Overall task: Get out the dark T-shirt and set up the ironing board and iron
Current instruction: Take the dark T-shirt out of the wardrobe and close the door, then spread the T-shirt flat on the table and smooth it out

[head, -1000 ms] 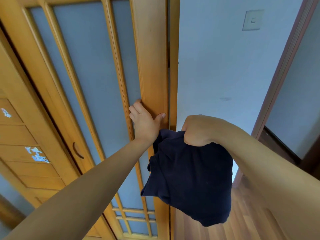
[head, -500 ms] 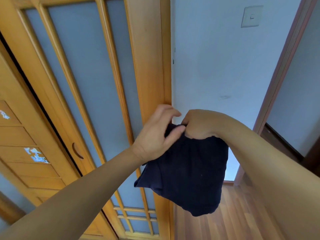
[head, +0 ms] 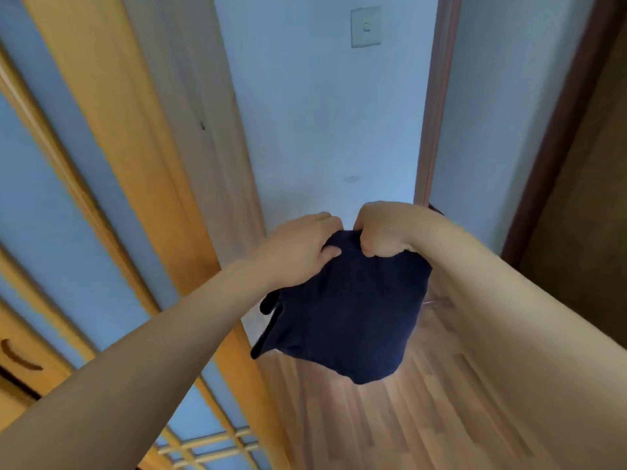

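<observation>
A folded dark navy T-shirt [head: 346,317] hangs in the air in front of me, above the wooden floor. My right hand [head: 383,232] is clenched on its top edge. Just to the left, my left hand [head: 298,245] grips the same top edge, thumb pressed into the cloth. The two hands almost touch. No ironing board or iron is in view.
A wooden sliding door with frosted panes [head: 112,184] fills the left side. Ahead is a pale wall with a light switch [head: 365,27]. A dark brown door frame [head: 437,103] and a doorway lie to the right. Wooden floor [head: 390,425] stretches below.
My left hand has left the sliding door's edge and taken hold of the T-shirt beside my right hand. The view has swung right, away from the door.
</observation>
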Demonstrator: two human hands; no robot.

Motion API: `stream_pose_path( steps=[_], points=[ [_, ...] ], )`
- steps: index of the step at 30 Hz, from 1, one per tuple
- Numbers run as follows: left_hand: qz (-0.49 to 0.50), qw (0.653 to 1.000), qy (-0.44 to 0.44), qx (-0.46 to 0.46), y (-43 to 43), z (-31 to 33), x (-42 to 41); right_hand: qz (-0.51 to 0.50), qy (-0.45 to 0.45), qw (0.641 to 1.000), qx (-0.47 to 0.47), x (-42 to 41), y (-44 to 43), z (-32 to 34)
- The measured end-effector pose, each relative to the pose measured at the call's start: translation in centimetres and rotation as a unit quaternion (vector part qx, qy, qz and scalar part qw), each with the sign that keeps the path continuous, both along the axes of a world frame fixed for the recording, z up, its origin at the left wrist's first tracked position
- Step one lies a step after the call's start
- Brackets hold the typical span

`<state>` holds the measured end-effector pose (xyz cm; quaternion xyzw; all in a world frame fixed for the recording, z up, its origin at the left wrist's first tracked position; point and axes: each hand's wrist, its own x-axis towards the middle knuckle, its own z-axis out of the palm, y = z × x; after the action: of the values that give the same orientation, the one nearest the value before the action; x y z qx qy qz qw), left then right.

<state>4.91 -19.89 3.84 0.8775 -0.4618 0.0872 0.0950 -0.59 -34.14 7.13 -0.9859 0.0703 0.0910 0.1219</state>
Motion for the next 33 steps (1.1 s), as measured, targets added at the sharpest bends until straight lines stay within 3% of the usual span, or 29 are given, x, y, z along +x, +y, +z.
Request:
stream_pose_path(
  steps=[10,17,25,33],
  points=[
    [-0.184,0.983,-0.010,0.023,-18.6,-1.0,-2.8,-0.181,-0.009,0.983,-0.009,-7.5,-15.3,-1.9],
    [-0.357,0.934,-0.020,0.024,-32.4,-1.7,-7.0,-0.363,-0.002,0.932,-0.005,-14.7,-24.5,-2.6],
    [-0.575,0.818,-0.012,0.020,-45.8,-2.4,-12.7,-0.589,0.016,0.808,0.002,-21.4,-31.4,-3.4],
    [-0.752,0.659,-0.018,0.005,-54.3,-3.8,-22.1,-0.786,0.014,0.617,0.021,-28.6,-33.4,-4.7]
  ],
)
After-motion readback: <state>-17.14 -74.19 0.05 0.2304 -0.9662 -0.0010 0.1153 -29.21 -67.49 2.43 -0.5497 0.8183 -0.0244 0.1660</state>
